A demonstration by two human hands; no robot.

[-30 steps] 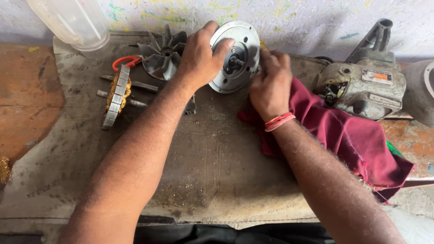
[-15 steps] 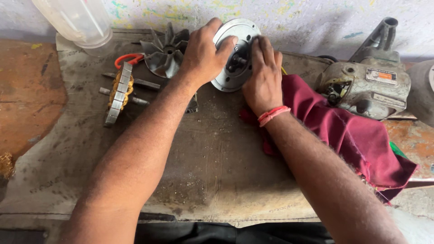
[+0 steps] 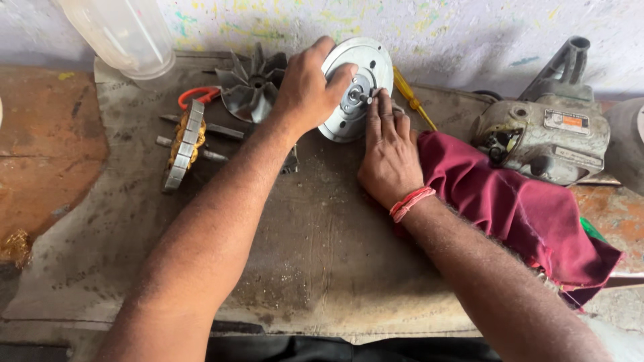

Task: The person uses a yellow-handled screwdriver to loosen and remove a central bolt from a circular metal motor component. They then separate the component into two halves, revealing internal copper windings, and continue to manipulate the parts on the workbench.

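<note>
From the head camera, the round silver metal end plate (image 3: 354, 87) stands tilted on its edge at the back of the grimy grey work mat (image 3: 322, 268), leaning toward the paint-flecked wall. The left hand (image 3: 310, 90) grips it, thumb across the face near the central bearing hub and the fingers curled round the upper rim. Half a second ago the right hand lay spread across the plate's right side; now it has slid lower, so that more of the plate's face and its small holes show. That shift suggests the work has narrowed from steadying the whole plate to handling the small stud at its centre.

The right hand (image 3: 390, 151), with a red thread band at the wrist, rests its heel on the mat and on the edge of the crumpled maroon cloth (image 3: 510, 208). Its extended fingertips touch the hub's stud; whether they pinch it cannot be told.

Just left of the plate lies a dark grey finned fan impeller (image 3: 251, 84), and further left a copper-wound rotor on a steel shaft (image 3: 184, 144). A yellow-handled screwdriver (image 3: 412, 97) lies behind the right hand, and a worn grey power-tool housing (image 3: 543, 134) sits at the right.
</note>
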